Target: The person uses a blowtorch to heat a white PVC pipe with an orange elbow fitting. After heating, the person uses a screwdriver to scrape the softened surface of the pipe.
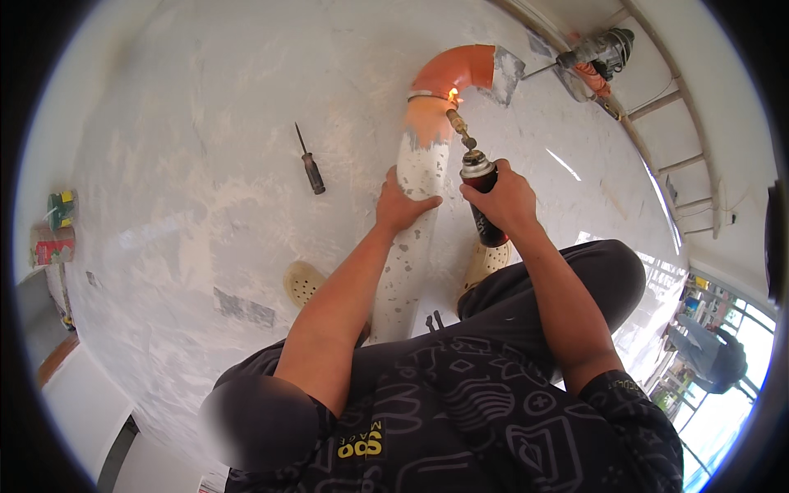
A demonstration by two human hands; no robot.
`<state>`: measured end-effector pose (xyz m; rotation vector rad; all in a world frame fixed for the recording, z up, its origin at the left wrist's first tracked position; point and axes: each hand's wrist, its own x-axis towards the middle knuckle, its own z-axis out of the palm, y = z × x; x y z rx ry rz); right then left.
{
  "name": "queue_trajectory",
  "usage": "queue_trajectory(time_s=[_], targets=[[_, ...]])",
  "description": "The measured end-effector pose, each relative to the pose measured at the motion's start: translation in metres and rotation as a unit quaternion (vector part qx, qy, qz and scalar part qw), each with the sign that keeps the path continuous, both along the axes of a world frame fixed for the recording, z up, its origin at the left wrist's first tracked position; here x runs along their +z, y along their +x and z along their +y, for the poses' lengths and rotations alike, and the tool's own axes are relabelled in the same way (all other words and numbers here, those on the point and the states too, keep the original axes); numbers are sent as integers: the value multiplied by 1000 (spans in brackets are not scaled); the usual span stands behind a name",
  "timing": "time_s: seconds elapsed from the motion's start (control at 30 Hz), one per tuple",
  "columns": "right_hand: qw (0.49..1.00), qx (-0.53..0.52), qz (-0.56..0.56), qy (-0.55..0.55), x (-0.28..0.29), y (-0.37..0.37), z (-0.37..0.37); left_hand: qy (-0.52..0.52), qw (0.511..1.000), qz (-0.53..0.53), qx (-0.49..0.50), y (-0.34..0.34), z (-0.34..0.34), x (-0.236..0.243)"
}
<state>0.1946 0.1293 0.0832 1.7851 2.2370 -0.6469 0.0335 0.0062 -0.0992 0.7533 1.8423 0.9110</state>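
Nearby, a screwdriver lies at ten o'clock, a drill at two; the left hand clasps the pipe at twelve, the right hand grips a torch aimed toward eleven.

From here I see the window shining white at four o'clock, a flame glowing near one, the floor shiny at two, and edges bending.

From the wearer's head, one fisheye camera looks steeply down over the printed black T-shirt, fairly near the left hand and right hand, facing the floor.
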Motion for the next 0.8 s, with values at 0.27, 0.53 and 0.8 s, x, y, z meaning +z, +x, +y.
queue_trajectory(time_s=[0.27,0.53,0.8], targets=[[1000,28,4,-9,15,-29,-6,-25,1000,10,-6,3,-1,-4],[998,57,7,-1,4,-46,-7,-57,998,12,-18,3,-1,2],[997,77,-1,-5,-9,-55,-8,-75,997,18,-27,2,0,3]])
